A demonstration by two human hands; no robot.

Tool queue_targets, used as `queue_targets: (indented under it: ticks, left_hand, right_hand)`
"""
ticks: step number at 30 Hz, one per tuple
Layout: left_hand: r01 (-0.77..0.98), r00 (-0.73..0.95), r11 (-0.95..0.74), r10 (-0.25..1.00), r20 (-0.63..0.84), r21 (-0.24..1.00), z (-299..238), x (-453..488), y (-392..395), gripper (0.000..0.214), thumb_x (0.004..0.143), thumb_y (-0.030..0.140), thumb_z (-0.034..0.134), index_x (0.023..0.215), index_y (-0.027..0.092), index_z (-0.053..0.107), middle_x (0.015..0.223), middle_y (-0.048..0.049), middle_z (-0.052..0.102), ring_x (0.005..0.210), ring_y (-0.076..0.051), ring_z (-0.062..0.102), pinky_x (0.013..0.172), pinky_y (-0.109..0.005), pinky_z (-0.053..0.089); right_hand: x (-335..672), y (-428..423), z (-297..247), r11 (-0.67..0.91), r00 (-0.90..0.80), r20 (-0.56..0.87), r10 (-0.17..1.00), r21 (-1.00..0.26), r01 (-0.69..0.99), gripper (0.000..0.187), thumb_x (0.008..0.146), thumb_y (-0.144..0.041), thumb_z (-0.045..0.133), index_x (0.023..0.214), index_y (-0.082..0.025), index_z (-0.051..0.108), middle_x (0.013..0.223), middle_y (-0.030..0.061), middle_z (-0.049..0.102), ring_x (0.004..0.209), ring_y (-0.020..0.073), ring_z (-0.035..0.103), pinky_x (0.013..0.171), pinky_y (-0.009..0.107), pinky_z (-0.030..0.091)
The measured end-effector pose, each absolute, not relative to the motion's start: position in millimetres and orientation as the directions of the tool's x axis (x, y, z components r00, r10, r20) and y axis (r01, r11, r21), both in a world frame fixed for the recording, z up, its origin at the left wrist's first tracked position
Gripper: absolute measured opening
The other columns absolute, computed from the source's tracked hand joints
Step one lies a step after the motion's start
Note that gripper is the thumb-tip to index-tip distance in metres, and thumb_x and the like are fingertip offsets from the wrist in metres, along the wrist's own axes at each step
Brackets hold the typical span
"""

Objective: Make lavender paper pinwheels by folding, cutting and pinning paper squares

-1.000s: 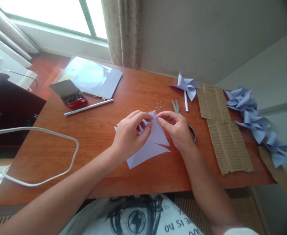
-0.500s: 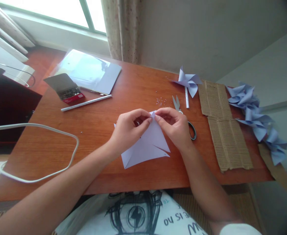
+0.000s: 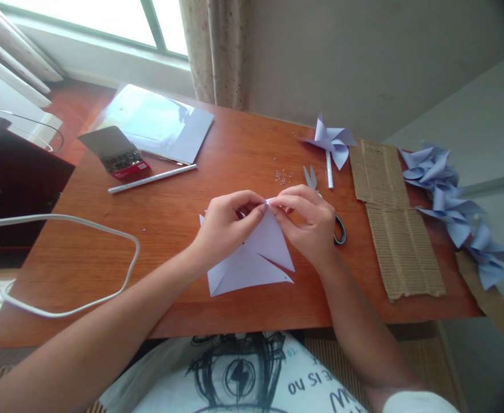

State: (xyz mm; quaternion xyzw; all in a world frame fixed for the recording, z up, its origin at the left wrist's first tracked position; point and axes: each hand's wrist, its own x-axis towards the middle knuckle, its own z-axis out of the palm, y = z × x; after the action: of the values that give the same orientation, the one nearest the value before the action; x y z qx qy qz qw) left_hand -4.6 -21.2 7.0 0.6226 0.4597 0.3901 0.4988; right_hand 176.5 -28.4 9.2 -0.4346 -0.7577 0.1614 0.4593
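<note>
A pale sheet of paper (image 3: 245, 267), slit in from its corners, is held just over the wooden table. My left hand (image 3: 230, 221) pinches its far corner between thumb and fingertips. Right beside it, my right hand (image 3: 306, 221) closes thumb and forefinger on the same corner, the two sets of fingertips almost touching. A tiny dark hole shows in the near right tip of the paper. Anything small between the fingertips is hidden. Scissors (image 3: 340, 229) lie partly behind my right hand, blades pointing away. Tiny beads (image 3: 283, 176) are scattered beyond my hands.
A finished paper pinwheel (image 3: 330, 142) on a stick lies at the back, near corrugated cardboard (image 3: 396, 241). More pinwheels (image 3: 448, 195) pile up at the right edge. On the left are an open red box (image 3: 127, 163), a paper stick (image 3: 152, 179), a plastic folder (image 3: 161, 123) and a white cable (image 3: 134, 264).
My right fingers have shifted over the paper's far corner, with the hand slightly raised. The sheet has turned a little and its slit gapes wider.
</note>
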Motion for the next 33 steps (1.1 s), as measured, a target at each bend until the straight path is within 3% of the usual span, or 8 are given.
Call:
queue_targets:
  ticks: [7,18,26,33]
  left_hand:
    - [0.089,0.265,0.006,0.964,-0.03,0.996,10.2,-5.0,-19.4,0.023,0.089,0.033,0.065,0.087,0.013,0.074,0.078,-0.0054,0.071,0.069,-0.013,0.057,0.058,-0.023,0.043]
    - [0.004,0.269,0.061,0.961,-0.06,0.998,15.1,-3.8,-20.7,0.026,0.087,0.039,0.068,0.083,0.014,0.072,0.073,-0.0033,0.066,0.063,-0.011,0.052,0.053,-0.022,0.038]
    - [-0.002,0.264,0.054,0.963,-0.052,0.999,15.4,-3.7,-21.1,0.018,0.087,0.031,0.067,0.083,0.014,0.072,0.074,-0.0035,0.067,0.065,-0.012,0.054,0.054,-0.022,0.041]
    - [0.075,0.265,-0.021,0.964,0.0,0.997,17.3,-3.0,-22.4,0.019,0.087,0.031,0.066,0.081,0.015,0.071,0.07,-0.002,0.065,0.062,-0.012,0.053,0.053,-0.022,0.04]
  right_hand:
    - [177.0,-27.8,6.2,0.605,-0.228,0.602,0.766,-0.552,0.575,0.014,0.091,-0.015,0.068,0.094,-0.027,0.074,0.089,0.0027,0.072,0.084,0.0186,0.067,0.074,0.035,0.057]
    - [177.4,-29.3,10.1,0.612,-0.223,0.611,0.759,-0.555,0.563,0.018,0.089,-0.013,0.068,0.098,-0.026,0.077,0.091,0.0038,0.072,0.085,0.0193,0.068,0.076,0.037,0.057]
    - [175.6,-31.0,17.0,0.491,-0.142,0.484,0.864,-0.741,0.458,0.013,0.09,-0.018,0.067,0.094,-0.026,0.077,0.089,0.0017,0.072,0.082,0.0167,0.067,0.069,0.031,0.055]
    - [178.7,-28.8,16.7,0.223,-0.079,0.211,0.974,-0.952,0.212,0.016,0.096,-0.034,0.063,0.093,-0.024,0.075,0.085,0.0008,0.072,0.078,0.0151,0.067,0.069,0.029,0.055]
